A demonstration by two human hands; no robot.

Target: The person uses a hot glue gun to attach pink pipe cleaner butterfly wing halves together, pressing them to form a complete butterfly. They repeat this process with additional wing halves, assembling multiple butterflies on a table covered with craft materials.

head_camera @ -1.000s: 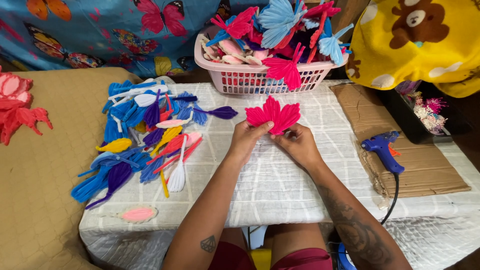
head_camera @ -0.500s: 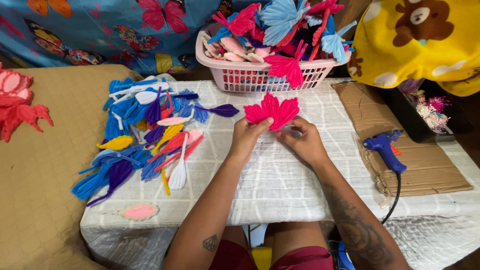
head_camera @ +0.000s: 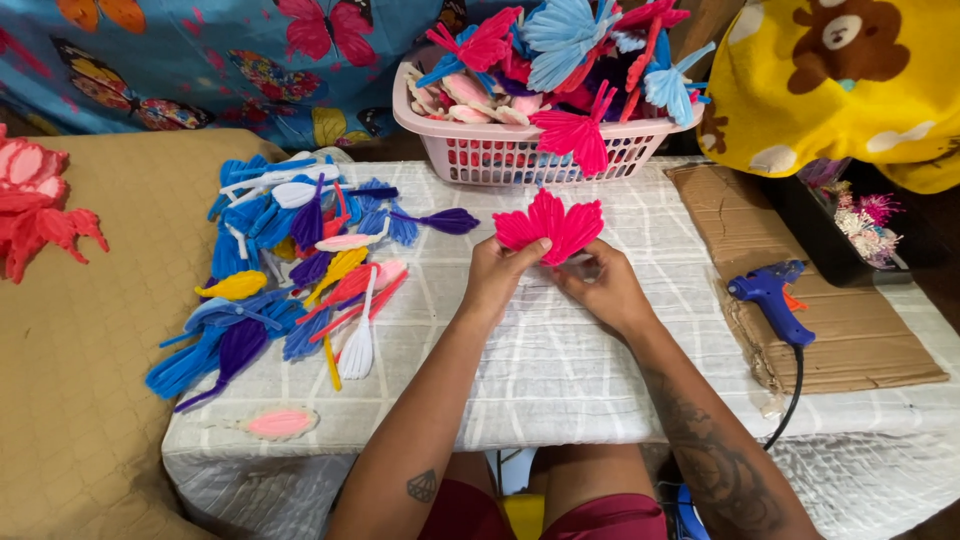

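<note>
Pink fuzzy petals [head_camera: 550, 226] fan out above the table [head_camera: 560, 350], pinched at their base by both hands, left [head_camera: 497, 276] and right [head_camera: 603, 287]; best keep that base squeezed tight so the fan stays even.

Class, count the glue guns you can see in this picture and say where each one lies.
1. A blue glue gun lies on the cardboard sheet at the table's right side, away from both hands. Others may be hidden.

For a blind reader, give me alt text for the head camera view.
Both hands, left hand and right hand, hold a pink petal cluster above a white table. Loose coloured petals lie left, a pink basket behind, a blue glue gun right.
</note>
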